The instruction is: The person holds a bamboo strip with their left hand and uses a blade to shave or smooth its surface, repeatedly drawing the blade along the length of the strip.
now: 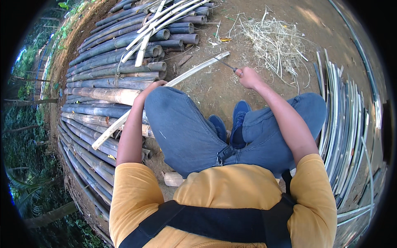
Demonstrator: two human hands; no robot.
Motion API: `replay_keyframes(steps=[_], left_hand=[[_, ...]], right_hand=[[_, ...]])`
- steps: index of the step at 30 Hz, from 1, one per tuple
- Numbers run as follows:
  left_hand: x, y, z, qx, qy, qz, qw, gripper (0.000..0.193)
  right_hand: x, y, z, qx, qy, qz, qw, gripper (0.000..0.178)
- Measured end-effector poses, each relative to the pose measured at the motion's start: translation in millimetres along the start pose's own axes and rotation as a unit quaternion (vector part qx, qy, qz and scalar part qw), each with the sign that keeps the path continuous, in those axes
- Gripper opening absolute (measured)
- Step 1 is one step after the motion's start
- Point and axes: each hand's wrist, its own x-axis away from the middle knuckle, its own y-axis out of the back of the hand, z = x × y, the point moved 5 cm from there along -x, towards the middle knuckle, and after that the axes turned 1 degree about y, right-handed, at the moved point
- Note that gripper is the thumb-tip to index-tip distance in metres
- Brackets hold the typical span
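A long pale split bamboo strip (194,71) runs slantwise across my left side, its near end low by my left upper arm and its far end out in front of me. My left hand (155,87) is closed round its middle beside my left knee, which hides part of the fingers. In my right hand (249,77), closed in a fist beyond my right knee, is the handle of a thin dark-bladed knife (225,64). The blade points left and its tip meets the strip near the far end.
Dark bamboo poles (111,82) lie stacked on my left, with pale split strips (155,27) across the far ones. A tangle of shavings (275,41) lies ahead on the dirt ground (202,93). Many long strips (341,128) are bundled on my right.
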Motion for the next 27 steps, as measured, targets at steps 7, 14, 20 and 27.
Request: replay_keyframes(steps=[7,14,20,27], left_hand=[[9.1,22.1,40.9,-0.083,-0.012,0.04,0.996,0.036],[57.0,78.4,7.2,-0.151,0.181,0.042,0.971,0.042],[78.8,124.0,-43.9,-0.279,0.054,-0.093,0.954,0.058],[68.0,142.9,-134.7,-0.413,-0.002,-0.144,0.899,0.052]], right_hand=[[-17.7,-63.6,40.6,-0.021,0.025,0.024,0.999,0.036],[-24.0,-65.3,33.3,-0.05,0.023,-0.001,0.998,0.033],[-24.2,-59.1,39.2,-0.076,0.032,-0.01,0.997,0.032],[-24.7,-46.2,42.2,-0.133,0.039,-0.078,0.987,0.032]])
